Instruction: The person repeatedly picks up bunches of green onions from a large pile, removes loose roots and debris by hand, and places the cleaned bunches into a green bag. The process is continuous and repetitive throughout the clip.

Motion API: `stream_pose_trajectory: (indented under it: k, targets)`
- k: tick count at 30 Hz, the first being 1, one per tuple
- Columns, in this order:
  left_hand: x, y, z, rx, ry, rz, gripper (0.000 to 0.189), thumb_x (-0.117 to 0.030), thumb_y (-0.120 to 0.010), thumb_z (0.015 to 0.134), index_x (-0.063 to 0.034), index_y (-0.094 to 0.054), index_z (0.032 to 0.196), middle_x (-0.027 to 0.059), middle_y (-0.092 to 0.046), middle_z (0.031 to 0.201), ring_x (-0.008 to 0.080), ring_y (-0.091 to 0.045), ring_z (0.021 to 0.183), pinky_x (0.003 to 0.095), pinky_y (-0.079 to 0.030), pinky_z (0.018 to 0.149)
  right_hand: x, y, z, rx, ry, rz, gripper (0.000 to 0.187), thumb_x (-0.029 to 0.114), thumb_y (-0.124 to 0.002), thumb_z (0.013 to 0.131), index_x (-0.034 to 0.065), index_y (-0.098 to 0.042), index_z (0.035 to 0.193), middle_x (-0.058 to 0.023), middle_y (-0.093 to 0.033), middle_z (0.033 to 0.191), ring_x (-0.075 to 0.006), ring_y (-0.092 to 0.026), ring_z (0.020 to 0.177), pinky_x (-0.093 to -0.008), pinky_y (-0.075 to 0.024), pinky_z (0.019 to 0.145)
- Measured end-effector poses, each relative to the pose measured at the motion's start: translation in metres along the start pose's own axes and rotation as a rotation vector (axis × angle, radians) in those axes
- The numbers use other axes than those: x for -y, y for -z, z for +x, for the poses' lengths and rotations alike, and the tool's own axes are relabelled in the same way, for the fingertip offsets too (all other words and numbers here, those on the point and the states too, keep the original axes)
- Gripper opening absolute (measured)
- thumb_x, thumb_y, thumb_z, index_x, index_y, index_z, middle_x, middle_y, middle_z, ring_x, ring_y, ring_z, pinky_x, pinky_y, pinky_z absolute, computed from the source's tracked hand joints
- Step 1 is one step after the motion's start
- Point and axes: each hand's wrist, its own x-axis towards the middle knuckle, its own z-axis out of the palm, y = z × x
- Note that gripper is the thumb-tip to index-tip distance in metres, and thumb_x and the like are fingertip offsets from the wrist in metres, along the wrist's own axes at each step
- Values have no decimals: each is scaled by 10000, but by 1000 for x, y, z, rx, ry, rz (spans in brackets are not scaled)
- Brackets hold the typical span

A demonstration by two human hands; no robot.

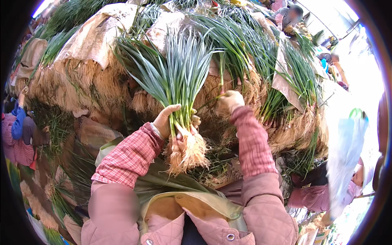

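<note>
My left hand [167, 121] is closed around the lower stems of a bunch of green garlic plants [180, 82]. Their long leaves fan upward, and the small bulbs and pale, stringy roots [191, 151] hang below the fist. To the right, my right hand [232, 100] pinches a single green garlic stalk [221, 76], which stands upright above the fingers with its leaves against the pile. A thin yellowish leaf also sticks out at those fingertips. Both hands look gloved, and checked sleeves cover the forearms.
A long heap of green garlic [242, 46] spans the front, roots towards me, partly under woven sacks [98, 33]. Loose leaves [214, 171] litter the ground below. One person [21, 131] works at the far left and another [324, 190] at the right, near a pale plastic sheet [346, 159].
</note>
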Motion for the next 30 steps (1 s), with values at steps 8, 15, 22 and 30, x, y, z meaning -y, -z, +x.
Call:
stream_pose_trajectory:
  k: [8,15,22,30]
  targets:
    - [10,6,12,59,138,77,637,-408,-495,840,109,-467,1210,266,-589,1096,397,-640,853,362,-572,598,-78,-27,-67,374,917,-515,176,155,-613,849,100,-646,1013,-116,-673,804,-255,-657,745,-296,-529,716]
    - [14,2,2,-102,8,59,547,-397,-513,818,53,-550,1127,243,-615,1054,411,-620,862,520,-482,824,-96,-70,1,560,747,334,362,32,-552,880,5,-514,1239,-126,-602,1106,-164,-580,882,-279,-499,760]
    - [17,5,-1,-124,55,-18,540,-379,-545,801,67,-560,1105,241,-621,1040,410,-618,873,509,-481,836,-113,-61,45,4,761,102,51,70,-589,878,46,-624,907,-61,-579,799,-141,-547,745,-276,-478,688]
    - [10,-4,-3,-102,120,78,509,-388,-555,820,19,-529,1124,251,-616,1049,408,-640,843,492,-528,779,-62,-82,1,107,566,518,120,63,-602,882,-11,-570,970,-25,-611,826,-100,-562,723,-236,-477,647]
